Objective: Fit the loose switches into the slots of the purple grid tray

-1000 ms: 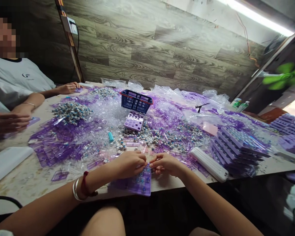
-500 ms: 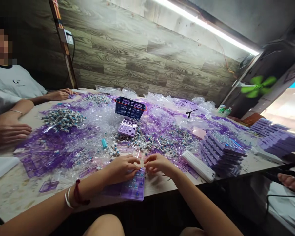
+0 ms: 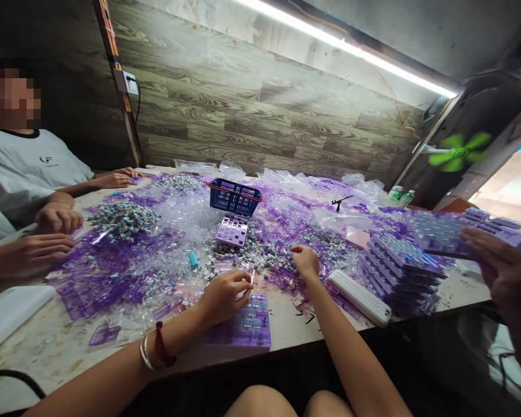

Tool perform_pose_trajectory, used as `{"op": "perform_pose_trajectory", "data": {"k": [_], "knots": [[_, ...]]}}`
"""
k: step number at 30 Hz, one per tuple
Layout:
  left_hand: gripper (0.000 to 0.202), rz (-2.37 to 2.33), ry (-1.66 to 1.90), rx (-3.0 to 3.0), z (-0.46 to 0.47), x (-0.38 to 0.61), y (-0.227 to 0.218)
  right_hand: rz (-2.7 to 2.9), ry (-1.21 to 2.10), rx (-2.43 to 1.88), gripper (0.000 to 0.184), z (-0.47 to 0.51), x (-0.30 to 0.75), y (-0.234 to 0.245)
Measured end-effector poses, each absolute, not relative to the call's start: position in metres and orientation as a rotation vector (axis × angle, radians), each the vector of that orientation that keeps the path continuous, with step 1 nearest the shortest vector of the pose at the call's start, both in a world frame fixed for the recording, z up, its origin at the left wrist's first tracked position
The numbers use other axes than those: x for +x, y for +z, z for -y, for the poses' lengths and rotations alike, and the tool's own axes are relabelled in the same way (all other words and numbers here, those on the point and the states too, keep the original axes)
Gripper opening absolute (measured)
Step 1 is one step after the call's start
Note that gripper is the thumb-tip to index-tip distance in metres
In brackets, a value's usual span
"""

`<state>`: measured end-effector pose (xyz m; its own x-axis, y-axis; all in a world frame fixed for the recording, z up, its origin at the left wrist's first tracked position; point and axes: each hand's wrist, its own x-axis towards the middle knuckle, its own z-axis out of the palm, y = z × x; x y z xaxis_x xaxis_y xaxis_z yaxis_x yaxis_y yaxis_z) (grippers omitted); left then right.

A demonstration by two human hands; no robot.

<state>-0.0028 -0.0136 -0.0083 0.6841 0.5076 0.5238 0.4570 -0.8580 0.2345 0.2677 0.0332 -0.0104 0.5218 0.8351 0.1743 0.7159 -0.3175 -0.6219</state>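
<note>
My left hand (image 3: 226, 294) rests over a purple plastic panel (image 3: 260, 340) at the table's front edge. Its thumb and fingertips are pinched together; whatever lies between them is too small to name. Several small clear, bluish pieces (image 3: 248, 317) sit in rows in the panel. My right hand (image 3: 306, 262) is at the edge of a heap of small white-and-blue parts (image 3: 325, 246), with its fingers curled and closed. Its fingertips partly hide what they touch, so I cannot make out whether they hold a part.
A dark blue basket (image 3: 234, 200) stands behind a light purple panel (image 3: 231, 230). Stacked panels (image 3: 399, 269) and a long white case (image 3: 359, 297) lie right. A co-worker's hand (image 3: 495, 260) holds another panel there. Another person's hands (image 3: 47, 246) are left.
My right hand has left the panel's upper edge and moved right and away to the heap. My left hand stays over the panel. At right, a co-worker's hand has come in with a panel.
</note>
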Motion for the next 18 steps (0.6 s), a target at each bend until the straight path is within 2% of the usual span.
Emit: {"op": "perform_pose_trajectory", "data": {"k": [3,8,14,18], "knots": [[0.018,-0.812,0.967,2.727,0.013,-0.005,-0.010,1.420,0.157,-2.147,0.033,-0.047,0.271,-0.006],[0.017,-0.799,0.865,2.750,0.014,-0.005,-0.009,1.623,0.095,-2.188,0.041,-0.063,0.274,-0.004],[0.016,-0.818,0.809,2.753,0.015,-0.004,-0.006,1.628,-0.011,-2.284,0.029,-0.063,0.273,-0.006],[0.016,-0.815,0.789,2.771,0.015,-0.003,-0.006,1.611,-0.053,-2.335,0.027,-0.062,0.275,-0.003]]}}
